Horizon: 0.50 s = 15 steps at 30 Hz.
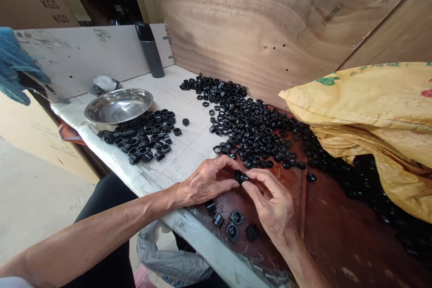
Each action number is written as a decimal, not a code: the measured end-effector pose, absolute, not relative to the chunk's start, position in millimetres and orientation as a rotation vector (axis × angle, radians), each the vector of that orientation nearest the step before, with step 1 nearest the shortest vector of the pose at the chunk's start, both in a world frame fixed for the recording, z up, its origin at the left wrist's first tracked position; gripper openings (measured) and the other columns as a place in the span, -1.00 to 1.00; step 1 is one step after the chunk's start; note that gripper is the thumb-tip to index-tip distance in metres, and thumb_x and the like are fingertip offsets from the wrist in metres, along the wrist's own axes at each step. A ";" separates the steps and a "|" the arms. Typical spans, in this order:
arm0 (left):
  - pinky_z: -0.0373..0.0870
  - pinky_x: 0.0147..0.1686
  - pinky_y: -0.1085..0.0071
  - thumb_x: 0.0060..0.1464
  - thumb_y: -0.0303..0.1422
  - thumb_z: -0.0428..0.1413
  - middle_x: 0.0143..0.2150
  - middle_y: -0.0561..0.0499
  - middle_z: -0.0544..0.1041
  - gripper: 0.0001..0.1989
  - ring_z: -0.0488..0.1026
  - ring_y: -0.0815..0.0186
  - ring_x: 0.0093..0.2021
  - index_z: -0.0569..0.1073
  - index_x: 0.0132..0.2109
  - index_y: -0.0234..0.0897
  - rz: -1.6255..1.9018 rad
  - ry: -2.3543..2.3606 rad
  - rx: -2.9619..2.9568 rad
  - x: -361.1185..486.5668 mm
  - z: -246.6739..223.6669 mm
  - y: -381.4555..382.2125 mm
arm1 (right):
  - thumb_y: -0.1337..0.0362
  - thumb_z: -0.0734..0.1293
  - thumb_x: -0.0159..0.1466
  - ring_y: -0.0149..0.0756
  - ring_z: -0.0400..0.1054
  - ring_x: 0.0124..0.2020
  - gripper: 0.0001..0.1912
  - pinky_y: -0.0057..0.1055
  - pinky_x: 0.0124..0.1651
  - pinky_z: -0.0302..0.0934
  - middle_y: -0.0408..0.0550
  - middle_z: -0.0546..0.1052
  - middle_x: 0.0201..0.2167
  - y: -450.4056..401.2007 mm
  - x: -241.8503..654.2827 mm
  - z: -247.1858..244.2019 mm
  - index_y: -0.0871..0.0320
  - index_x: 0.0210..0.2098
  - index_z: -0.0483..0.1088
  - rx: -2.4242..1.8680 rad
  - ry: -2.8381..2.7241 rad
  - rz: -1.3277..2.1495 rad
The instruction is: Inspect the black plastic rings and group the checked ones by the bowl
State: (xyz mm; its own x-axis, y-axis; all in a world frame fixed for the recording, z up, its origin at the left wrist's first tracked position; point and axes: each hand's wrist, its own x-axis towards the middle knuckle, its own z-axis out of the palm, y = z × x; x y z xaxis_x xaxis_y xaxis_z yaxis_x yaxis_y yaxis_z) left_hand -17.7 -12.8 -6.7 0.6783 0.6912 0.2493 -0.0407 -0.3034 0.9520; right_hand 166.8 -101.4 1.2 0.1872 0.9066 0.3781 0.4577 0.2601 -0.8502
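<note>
Between my two hands is a small black plastic fitting [240,177], held above the reddish-brown part of the bench. My left hand [208,180] pinches it from the left with thumb and fingers. From the other side, the thumb and fingertips of my right hand [272,195] close on its narrower end. Several loose black caps [232,230] lie just below my hands near the bench edge. Beyond my fingers spreads a large heap of black rings [249,121]. A smaller pile of black fittings [148,137] sits to the left on white tiles.
A steel bowl [119,105] stands behind the smaller pile, with a dark thermos bottle [150,51] farther back. On the right, a yellow woven sack [364,103] spills black parts. A plywood wall [270,22] closes the back. A grey bag [168,254] hangs below the front edge.
</note>
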 end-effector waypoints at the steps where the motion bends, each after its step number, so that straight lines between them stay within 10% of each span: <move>1: 0.54 0.01 0.29 0.21 -0.41 0.22 -0.01 -0.07 0.58 -0.76 0.59 0.24 -0.03 0.47 0.03 -0.23 0.804 0.520 1.704 -16.9 -6.9 -12.9 | 0.30 0.38 0.35 -0.26 0.52 -0.12 -0.90 -0.41 -0.06 0.44 -0.07 0.59 -0.17 -101.2 166.7 2.8 0.06 -0.15 0.54 -1.368 -1.445 0.505; 15: 0.47 0.13 0.21 0.28 -0.38 0.19 0.03 -0.14 0.60 -0.76 0.55 0.20 0.07 0.49 0.07 -0.25 0.857 0.376 1.867 -18.8 3.5 -10.3 | 0.22 0.40 0.36 -0.26 0.59 -0.29 -0.74 -0.42 -0.22 0.50 -0.03 0.66 -0.26 -102.9 163.5 -2.7 0.12 0.02 0.48 -1.490 -1.461 0.323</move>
